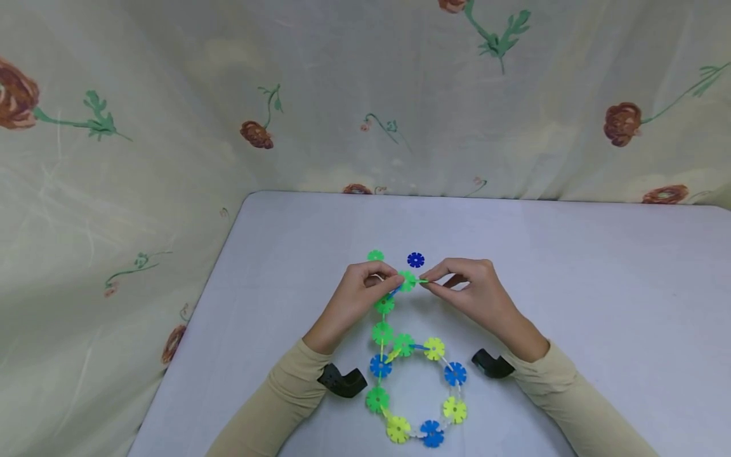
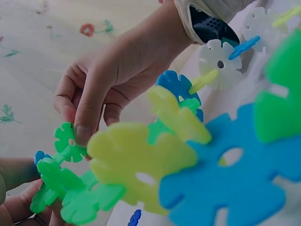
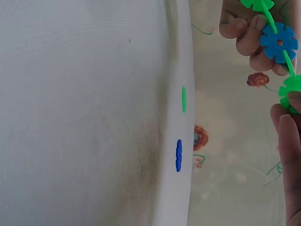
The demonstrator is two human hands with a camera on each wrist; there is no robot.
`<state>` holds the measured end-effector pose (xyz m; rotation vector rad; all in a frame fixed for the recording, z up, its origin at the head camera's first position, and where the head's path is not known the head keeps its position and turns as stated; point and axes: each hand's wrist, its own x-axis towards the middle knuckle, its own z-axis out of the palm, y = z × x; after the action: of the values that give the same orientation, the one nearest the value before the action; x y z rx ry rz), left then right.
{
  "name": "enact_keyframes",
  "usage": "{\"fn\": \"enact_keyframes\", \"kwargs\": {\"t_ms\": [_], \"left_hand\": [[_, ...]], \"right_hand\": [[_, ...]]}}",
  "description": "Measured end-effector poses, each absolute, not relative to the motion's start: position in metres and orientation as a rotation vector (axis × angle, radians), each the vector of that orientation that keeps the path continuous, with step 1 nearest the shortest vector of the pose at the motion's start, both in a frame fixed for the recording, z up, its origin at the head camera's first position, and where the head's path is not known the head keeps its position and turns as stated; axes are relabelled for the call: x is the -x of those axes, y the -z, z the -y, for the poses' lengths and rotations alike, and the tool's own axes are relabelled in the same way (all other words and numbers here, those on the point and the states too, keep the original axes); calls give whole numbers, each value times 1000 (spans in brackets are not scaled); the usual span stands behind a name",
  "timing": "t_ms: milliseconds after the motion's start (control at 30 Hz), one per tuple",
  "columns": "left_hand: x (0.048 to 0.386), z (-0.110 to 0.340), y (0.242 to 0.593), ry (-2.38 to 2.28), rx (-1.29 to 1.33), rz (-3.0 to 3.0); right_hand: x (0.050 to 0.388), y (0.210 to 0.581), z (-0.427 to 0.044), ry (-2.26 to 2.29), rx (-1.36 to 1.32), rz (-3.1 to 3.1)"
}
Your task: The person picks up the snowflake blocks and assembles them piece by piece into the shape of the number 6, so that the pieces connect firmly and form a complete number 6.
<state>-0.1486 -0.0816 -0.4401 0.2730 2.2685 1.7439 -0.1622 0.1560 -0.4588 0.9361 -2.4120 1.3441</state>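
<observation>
A chain of flower-shaped interlocking plastic discs in green, yellow, blue and white forms a ring with a tail. My left hand (image 1: 361,297) pinches the tail's far end, near a green disc (image 1: 408,281) and a partly covered blue one. Opposite it, my right hand (image 1: 481,297) pinches a green disc (image 1: 424,281) between thumb and finger, seen edge-on and meeting the first green disc. In the left wrist view, the right hand (image 2: 123,70) grips a green disc (image 2: 70,142). In the right wrist view a blue disc (image 3: 279,43) lies against the left hand's fingers.
Two loose discs, one dark blue (image 1: 415,259) and one green (image 1: 375,255), lie on the white table (image 1: 599,285) beyond the hands. A flowered curtain (image 1: 342,76) hangs behind the table. Each wrist bears a black device (image 1: 342,381).
</observation>
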Motion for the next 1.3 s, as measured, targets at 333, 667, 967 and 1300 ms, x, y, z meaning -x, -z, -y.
{"fn": "enact_keyframes", "kwargs": {"t_ms": [333,667,967,1300], "left_hand": [[149,82,439,-1746,-232,-2278],[150,81,438,-1737,-243,-2285],[148,82,442,-1754,-254,-2282],[149,83,441,-1757,-250,-2276]], "right_hand": [[168,458,-161,-1357,-957,2454],[184,464,-165,-1309,-667,2760],[211,474,-151,-1306,-536,2986],[232,480,-142,-1282,-498,3068]]}}
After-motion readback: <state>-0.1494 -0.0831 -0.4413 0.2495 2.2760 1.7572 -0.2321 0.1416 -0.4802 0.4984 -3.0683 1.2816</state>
